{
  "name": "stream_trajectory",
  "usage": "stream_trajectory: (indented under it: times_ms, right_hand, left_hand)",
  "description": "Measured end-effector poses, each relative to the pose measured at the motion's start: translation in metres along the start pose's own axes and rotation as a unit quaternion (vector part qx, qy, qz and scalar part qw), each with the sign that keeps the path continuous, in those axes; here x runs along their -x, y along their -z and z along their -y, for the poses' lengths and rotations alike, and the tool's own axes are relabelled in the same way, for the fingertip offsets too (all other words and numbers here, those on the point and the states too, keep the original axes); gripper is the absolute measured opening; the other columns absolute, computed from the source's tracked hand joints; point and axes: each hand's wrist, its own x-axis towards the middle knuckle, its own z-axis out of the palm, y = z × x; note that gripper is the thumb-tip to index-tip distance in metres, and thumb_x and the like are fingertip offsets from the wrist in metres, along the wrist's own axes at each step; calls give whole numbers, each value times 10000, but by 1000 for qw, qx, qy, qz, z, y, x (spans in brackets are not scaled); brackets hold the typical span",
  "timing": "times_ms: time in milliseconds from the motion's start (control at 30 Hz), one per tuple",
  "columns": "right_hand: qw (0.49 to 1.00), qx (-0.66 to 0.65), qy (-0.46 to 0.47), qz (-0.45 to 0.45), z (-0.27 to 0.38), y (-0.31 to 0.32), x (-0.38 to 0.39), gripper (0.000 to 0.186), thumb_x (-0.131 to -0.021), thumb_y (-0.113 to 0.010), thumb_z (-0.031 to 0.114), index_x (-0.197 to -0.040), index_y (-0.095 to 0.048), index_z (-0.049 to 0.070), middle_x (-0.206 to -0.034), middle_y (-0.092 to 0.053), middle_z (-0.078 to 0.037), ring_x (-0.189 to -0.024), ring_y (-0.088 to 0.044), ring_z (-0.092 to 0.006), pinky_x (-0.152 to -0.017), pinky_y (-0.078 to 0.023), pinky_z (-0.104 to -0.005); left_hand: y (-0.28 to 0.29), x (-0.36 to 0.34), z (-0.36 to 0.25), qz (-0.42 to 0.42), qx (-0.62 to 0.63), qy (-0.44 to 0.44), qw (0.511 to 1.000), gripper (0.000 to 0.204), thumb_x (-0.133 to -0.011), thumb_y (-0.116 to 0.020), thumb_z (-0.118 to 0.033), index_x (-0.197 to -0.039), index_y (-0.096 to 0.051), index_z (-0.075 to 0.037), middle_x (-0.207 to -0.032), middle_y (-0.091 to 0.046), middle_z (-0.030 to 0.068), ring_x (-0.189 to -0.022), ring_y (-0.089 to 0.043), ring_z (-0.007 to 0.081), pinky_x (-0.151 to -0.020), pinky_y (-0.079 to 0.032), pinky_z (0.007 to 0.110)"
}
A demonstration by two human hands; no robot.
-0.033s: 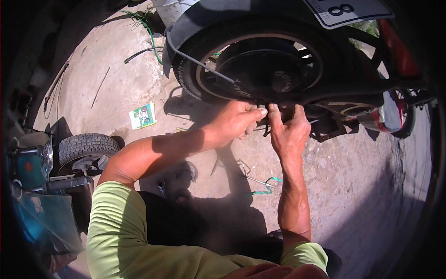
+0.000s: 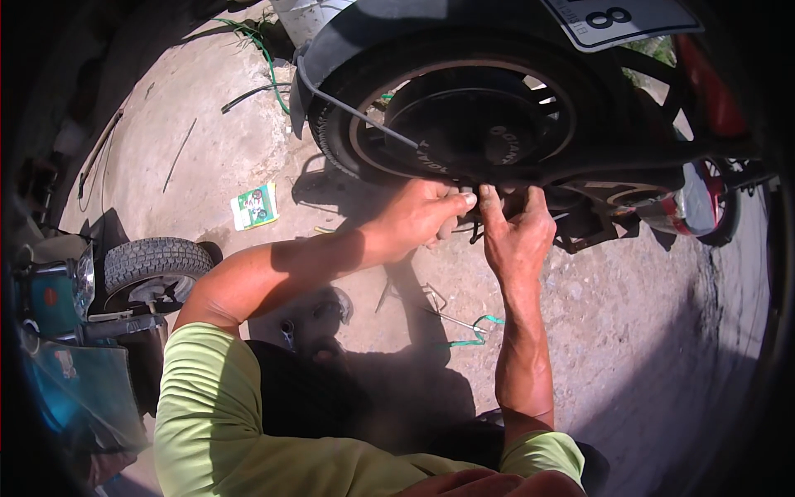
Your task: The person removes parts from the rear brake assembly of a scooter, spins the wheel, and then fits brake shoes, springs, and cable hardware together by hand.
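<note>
A scooter wheel with a dark hub fills the upper middle. My left hand reaches in from the left, its fingers closed and its thumb pressed at the hub's near edge. Close beside it my right hand points upward, fingers bent against the underside of the dark frame arm. The fingertips of both hands meet small dark parts near the axle; shadow hides what they grip. A thin grey rod runs across the tyre toward the hub.
A license plate hangs over the wheel. To the left lie a treaded tyre by a teal vehicle, a green-and-white packet and a black hose piece. A metal tool with a green strap rests on the concrete below my hands.
My right hand has shifted very slightly to the right at the frame arm. My left hand and the wheel look the same.
</note>
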Motion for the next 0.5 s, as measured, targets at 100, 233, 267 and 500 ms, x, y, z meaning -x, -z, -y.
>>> stream_trajectory:
  times_ms: [100,233,267,500]
  right_hand:
    - [1000,-2,3,5,0,1,0,251,-881,-761,224,-800,-634,24,-646,-643,-100,-543,-610,-271,-527,-475,-387]
    - [1000,25,5,-10,-4,-5,0,267,-900,-740,241,-790,-633,23,-662,-657,-119,-561,-629,-292,-529,-476,-398]
    - [999,51,15,-9,-4,-4,0,278,-908,-732,251,-785,-631,22,-668,-660,-126,-567,-634,-302,-531,-479,-399]
    - [1000,30,3,-6,-3,-3,3,277,-915,-723,254,-804,-630,18,-669,-654,-139,-577,-634,-322,-550,-492,-399]
  left_hand:
    - [1,-1,-1,-4,5,1,1000,291,-1010,-609,-281,-833,-634,-52,-603,-542,4,-489,-474,78,-434,-360,244]
    - [0,-3,0,-4,10,3,1000,298,-1012,-611,-289,-822,-638,-62,-605,-542,-1,-489,-474,75,-435,-362,241]
    - [0,-3,-1,-3,10,3,1000,298,-1012,-611,-289,-822,-638,-62,-605,-542,-1,-489,-474,75,-435,-362,241]
    - [0,3,-1,-2,6,4,1000,294,-1020,-600,-288,-835,-642,-64,-607,-539,-2,-491,-469,74,-436,-358,236]
